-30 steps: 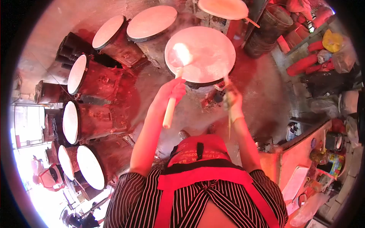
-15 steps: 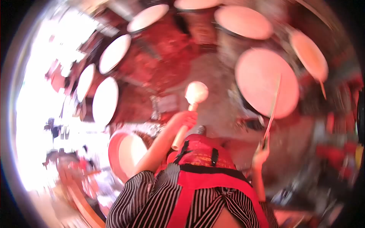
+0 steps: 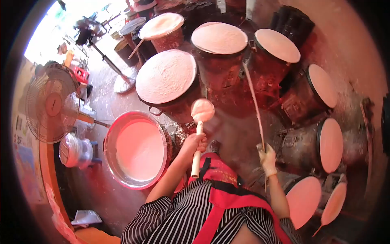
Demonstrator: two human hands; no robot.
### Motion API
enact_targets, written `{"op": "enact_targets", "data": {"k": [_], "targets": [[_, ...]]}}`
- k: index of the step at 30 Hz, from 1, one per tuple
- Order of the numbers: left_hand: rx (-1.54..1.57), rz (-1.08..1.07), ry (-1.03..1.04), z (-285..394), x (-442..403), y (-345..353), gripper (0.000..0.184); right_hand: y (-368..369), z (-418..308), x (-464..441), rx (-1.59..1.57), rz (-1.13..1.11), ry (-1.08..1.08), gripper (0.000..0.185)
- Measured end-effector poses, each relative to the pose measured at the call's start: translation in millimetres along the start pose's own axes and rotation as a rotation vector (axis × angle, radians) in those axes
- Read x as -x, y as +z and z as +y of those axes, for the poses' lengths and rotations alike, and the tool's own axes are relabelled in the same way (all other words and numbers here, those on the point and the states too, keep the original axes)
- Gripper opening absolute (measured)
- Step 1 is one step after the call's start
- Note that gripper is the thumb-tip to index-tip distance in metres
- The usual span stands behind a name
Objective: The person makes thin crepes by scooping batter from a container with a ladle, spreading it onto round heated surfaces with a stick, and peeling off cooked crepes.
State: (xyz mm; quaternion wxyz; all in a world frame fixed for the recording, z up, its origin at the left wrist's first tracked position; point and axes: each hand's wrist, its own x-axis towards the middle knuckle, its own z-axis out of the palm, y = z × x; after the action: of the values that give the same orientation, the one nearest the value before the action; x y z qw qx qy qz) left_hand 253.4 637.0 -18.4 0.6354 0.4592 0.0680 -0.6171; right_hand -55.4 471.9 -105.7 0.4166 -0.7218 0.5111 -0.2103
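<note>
My left hand is wrapped round the pale thick handle of a ladle, whose round head holds whitish batter. The ladle hangs above the floor, between a big pink-rimmed tub of batter and a round stove topped with a bumpy pale layer. On the right, my right hand, with a light covering on it, grips a long thin stick. Its upper tip is near the edge of another round pale-topped stove.
Several more pale-topped drum stoves curve round to the right. A fan stands at the left, above a stack of clear containers. A pale-topped bucket with a handle sticking out is at the top. A person is far off at upper left.
The view has swung left, bringing the tub and fan into sight. Both hands have moved away from the earlier steaming stove top. The ladle and the stick are still held.
</note>
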Motion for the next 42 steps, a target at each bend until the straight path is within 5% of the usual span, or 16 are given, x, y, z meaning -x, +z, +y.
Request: {"op": "enact_targets", "data": {"k": [4, 6, 10, 14, 20, 24, 28, 32, 36, 38, 40, 42], "targets": [[0.141, -0.03, 0.099, 69.7, -27.5, -11.7, 0.012, 55.1, -68.0, -159.9, 0.407, -0.196, -0.253, 0.036], [0.158, 0.057, 0.189, 98.1, -31.7, -2.9, 0.015, 89.8, -95.2, -236.9, 0.475, -0.033, -0.535, 0.029], [0.271, 0.129, 0.307, 137.0, -49.8, 6.2, 0.011, 162.2, -170.1, -385.4, 0.72, -0.1, -0.771, 0.021], [0.47, 0.223, 0.402, 147.9, -65.5, 25.9, 0.014, 225.0, -244.4, -486.8, 0.777, -0.152, -0.725, 0.046], [0.784, 0.267, 0.585, 158.3, -126.2, 78.3, 0.02, 265.9, -264.6, -612.9, 0.8, -0.196, -0.962, 0.043], [0.902, 0.292, 0.626, 169.7, -162.7, 135.2, 0.022, 248.4, -274.8, -655.9, 0.711, -0.369, -1.058, 0.036], [1.075, 0.212, 0.64, 193.0, -193.7, 185.9, 0.023, 211.7, -306.2, -694.1, 0.631, -0.533, -0.893, 0.03], [1.152, 0.154, 0.613, 220.8, -216.5, 210.9, 0.025, 134.8, -312.6, -768.8, -0.242, -0.53, -0.581, 0.027], [1.223, 0.078, 0.584, 244.8, -229.0, 216.3, 0.026, 38.1, -345.4, -829.7, -0.673, -0.502, -0.626, 0.027], [1.232, 0.071, 0.62, 248.1, -229.6, 208.5, 0.026, 11.9, -353.1, -895.6, -0.516, -0.505, -0.62, 0.03], [1.23, 0.081, 0.606, 252.3, -228.5, 201.4, 0.025, 18.4, -405.4, -900.8, -0.329, -0.412, -0.839, 0.032], [1.209, 0.092, 0.645, 251.3, -226.0, 187.6, 0.023, 58.8, -461.6, -894.0, -0.502, -0.591, -0.705, 0.036]]}}
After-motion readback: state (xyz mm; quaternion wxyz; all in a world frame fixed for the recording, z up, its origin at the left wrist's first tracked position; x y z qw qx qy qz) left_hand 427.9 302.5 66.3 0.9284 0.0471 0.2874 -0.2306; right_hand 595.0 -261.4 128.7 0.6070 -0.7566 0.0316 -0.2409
